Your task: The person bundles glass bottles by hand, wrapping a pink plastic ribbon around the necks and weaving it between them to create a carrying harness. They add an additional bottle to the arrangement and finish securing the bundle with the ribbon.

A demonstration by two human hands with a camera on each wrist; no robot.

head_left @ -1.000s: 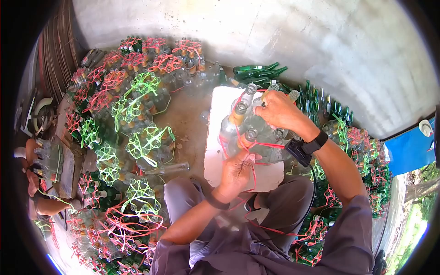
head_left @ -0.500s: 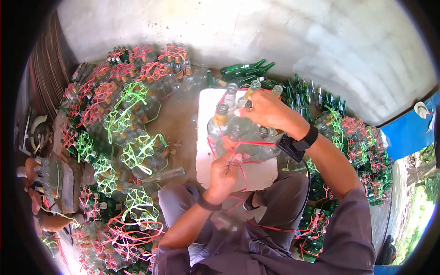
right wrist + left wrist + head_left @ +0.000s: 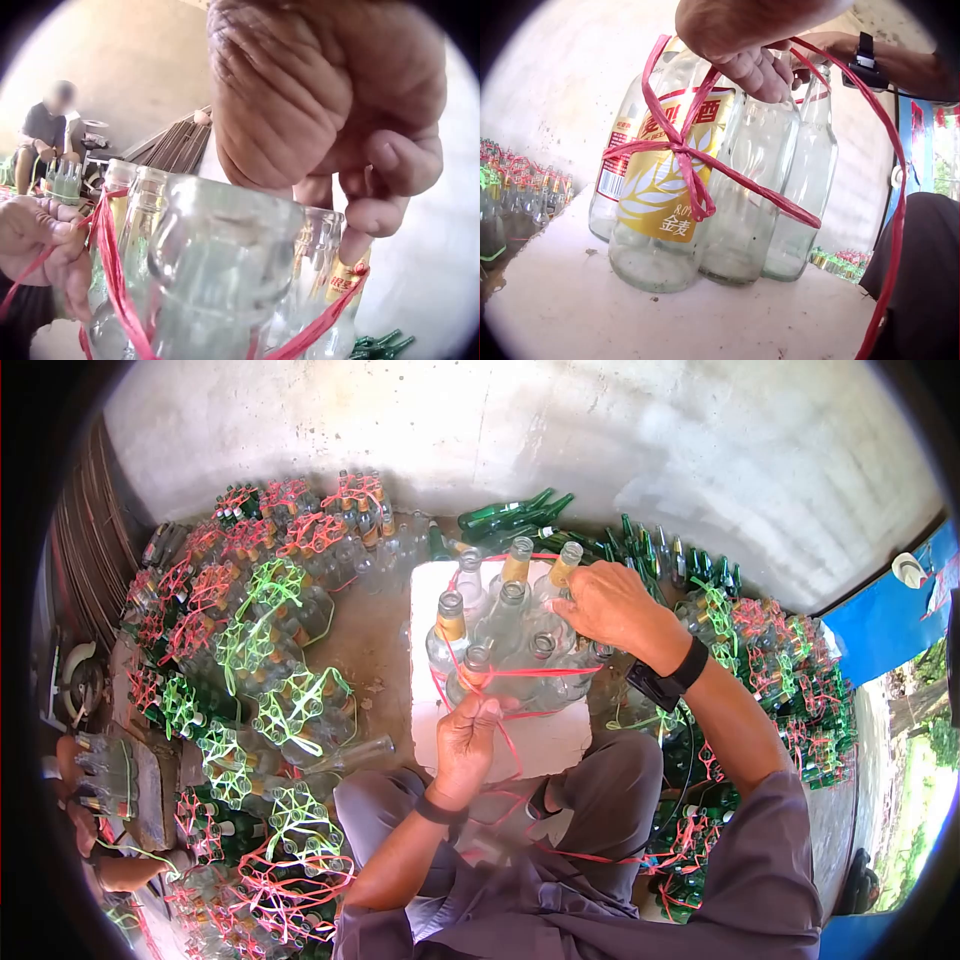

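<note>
On the white block [image 3: 520, 750] stands a cluster of clear glass bottles [image 3: 512, 615], some with gold labels, bound by red plastic strap [image 3: 545, 672]. My left hand [image 3: 467, 745] pinches the strap at the near-left bottle, thumb against fingers, and the loose tail hangs down toward my knees. A crossing of strap [image 3: 679, 146] lies over the gold label in the left wrist view. My right hand [image 3: 618, 605] has curled fingers at the neck of the back-right bottle. Its fingertips [image 3: 367, 217] are beside that neck and the strap; I cannot tell whether they grip either.
Strapped bundles of bottles [image 3: 300, 710] crowd the left side, with more green ones [image 3: 800, 690] at right. Loose green bottles [image 3: 515, 512] lie by the wall [image 3: 400, 430]. Another person [image 3: 49, 127] sits at far left beside bottles. My knees flank the block.
My right hand has moved off the middle of the cluster toward its back-right bottle. My left hand keeps its pinch on the strap. The head view has shifted, sliding the scene left.
</note>
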